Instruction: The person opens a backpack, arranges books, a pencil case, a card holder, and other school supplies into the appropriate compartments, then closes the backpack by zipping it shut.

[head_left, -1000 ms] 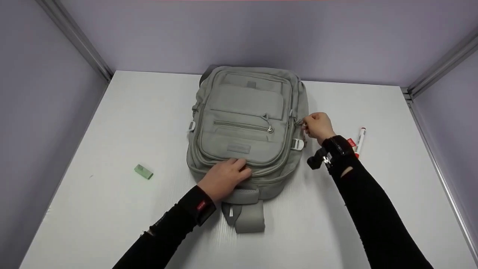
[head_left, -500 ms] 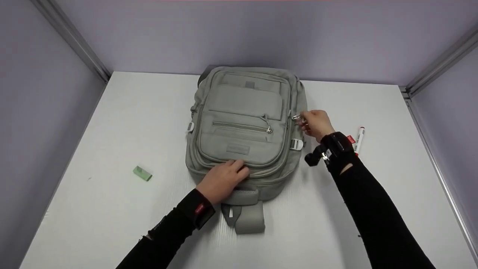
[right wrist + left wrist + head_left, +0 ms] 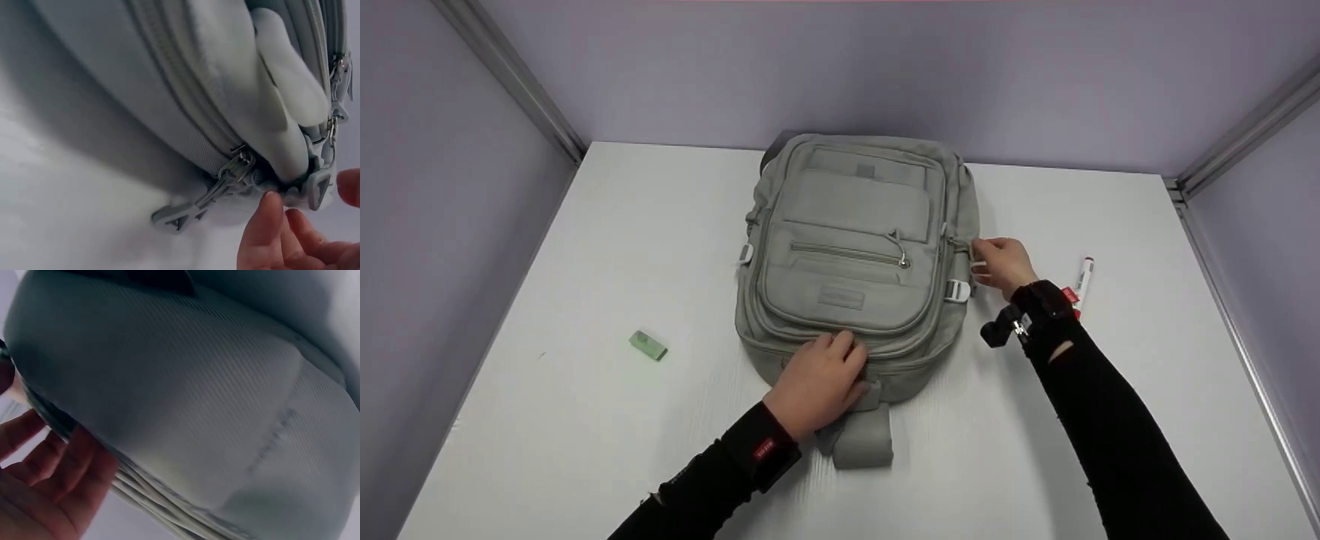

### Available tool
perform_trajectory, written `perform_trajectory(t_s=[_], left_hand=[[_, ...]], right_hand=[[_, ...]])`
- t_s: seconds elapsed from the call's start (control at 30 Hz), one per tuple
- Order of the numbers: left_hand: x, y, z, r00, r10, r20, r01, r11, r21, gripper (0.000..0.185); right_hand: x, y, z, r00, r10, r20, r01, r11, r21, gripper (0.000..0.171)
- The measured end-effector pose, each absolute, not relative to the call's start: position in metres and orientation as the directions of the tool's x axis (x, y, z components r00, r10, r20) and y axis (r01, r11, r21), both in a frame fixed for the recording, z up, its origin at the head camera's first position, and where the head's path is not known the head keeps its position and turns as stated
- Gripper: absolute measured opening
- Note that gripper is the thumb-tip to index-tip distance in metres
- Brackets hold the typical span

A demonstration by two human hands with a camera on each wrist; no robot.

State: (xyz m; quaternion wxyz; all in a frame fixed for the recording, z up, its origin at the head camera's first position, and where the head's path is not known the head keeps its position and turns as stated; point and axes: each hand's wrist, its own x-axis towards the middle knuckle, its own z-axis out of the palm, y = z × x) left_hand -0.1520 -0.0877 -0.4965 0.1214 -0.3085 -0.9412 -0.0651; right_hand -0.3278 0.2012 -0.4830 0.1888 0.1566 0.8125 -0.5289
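Observation:
A grey-green backpack (image 3: 847, 202) lies on its back on the white table, its front pockets facing up. My left hand (image 3: 817, 379) rests on its lower end with fingers lightly bent over the edge; the left wrist view shows the fingers (image 3: 84, 467) against that edge, gripping nothing. At the right side of the bag, my right hand (image 3: 1005, 264) is by the side zippers. In the right wrist view a zipper pull (image 3: 319, 188) hangs between the spread thumb and fingers, apart from them, while another zipper pull (image 3: 177, 216) dangles to the left.
A small light-green block (image 3: 648, 346) lies left of the bag. A white marker with red ends (image 3: 1084, 281) lies to the right, partly behind the right wrist. Grey straps (image 3: 862, 442) extend from the bag toward me. Walls close the back and both sides.
The right hand held a zipper pull at the bag's right side, went slightly up, then came down and let go of it. The left hand shifted slightly right over the lower end.

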Motion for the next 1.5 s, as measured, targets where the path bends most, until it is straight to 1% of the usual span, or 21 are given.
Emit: perform_trajectory(t_s=[0.1, 0.23, 0.3, 0.4, 0.5, 0.6, 0.73, 0.87, 1.07, 1.27, 1.37, 1.5], left_hand=[[-0.148, -0.083, -0.495, -0.795, 0.567, 0.215, 0.586, 0.81, 0.032, 0.041], [-0.148, -0.08, -0.498, -0.787, 0.579, 0.215, 0.592, 0.806, -0.004, 0.042], [-0.149, -0.081, -0.5, -0.779, 0.582, 0.234, 0.595, 0.804, -0.02, 0.038], [-0.152, -0.083, -0.505, -0.763, 0.586, 0.273, 0.602, 0.798, -0.031, 0.028], [-0.155, -0.088, -0.511, -0.751, 0.585, 0.305, 0.607, 0.794, -0.027, 0.021], [-0.16, -0.094, -0.515, -0.746, 0.582, 0.324, 0.613, 0.79, -0.008, 0.019], [-0.168, -0.102, -0.52, -0.74, 0.578, 0.342, 0.621, 0.784, 0.018, 0.018], [-0.177, -0.11, -0.522, -0.739, 0.573, 0.353, 0.625, 0.779, 0.046, 0.023], [-0.188, -0.119, -0.524, -0.751, 0.555, 0.358, 0.619, 0.781, 0.089, 0.029], [-0.202, -0.127, -0.523, -0.785, 0.532, 0.316, 0.591, 0.796, 0.128, 0.03], [-0.212, -0.131, -0.521, -0.797, 0.526, 0.298, 0.579, 0.805, 0.128, 0.031], [-0.224, -0.135, -0.519, -0.809, 0.51, 0.293, 0.563, 0.816, 0.134, 0.03]], right_hand=[[-0.33, 0.201, -0.485, -0.873, 0.083, -0.481, 0.473, 0.38, -0.795, 0.051], [-0.332, 0.202, -0.486, -0.878, 0.102, -0.468, 0.465, 0.421, -0.779, 0.041], [-0.333, 0.202, -0.487, -0.887, 0.093, -0.453, 0.444, 0.445, -0.778, 0.036], [-0.332, 0.202, -0.489, -0.895, 0.087, -0.436, 0.423, 0.474, -0.773, 0.029], [-0.329, 0.204, -0.49, -0.895, 0.093, -0.437, 0.423, 0.486, -0.765, 0.022], [-0.323, 0.207, -0.491, -0.892, 0.089, -0.444, 0.426, 0.494, -0.758, 0.019], [-0.313, 0.214, -0.494, -0.879, 0.067, -0.472, 0.444, 0.473, -0.761, 0.017], [-0.303, 0.222, -0.498, -0.852, 0.052, -0.52, 0.496, 0.396, -0.773, 0.015], [-0.286, 0.228, -0.502, -0.802, 0.034, -0.596, 0.585, 0.243, -0.773, 0.011], [-0.266, 0.23, -0.504, -0.745, -0.028, -0.666, 0.666, 0.014, -0.746, 0.01], [-0.256, 0.228, -0.505, -0.737, -0.045, -0.675, 0.676, -0.078, -0.733, 0.009], [-0.244, 0.222, -0.51, -0.74, -0.052, -0.671, 0.672, -0.115, -0.732, 0.009]])
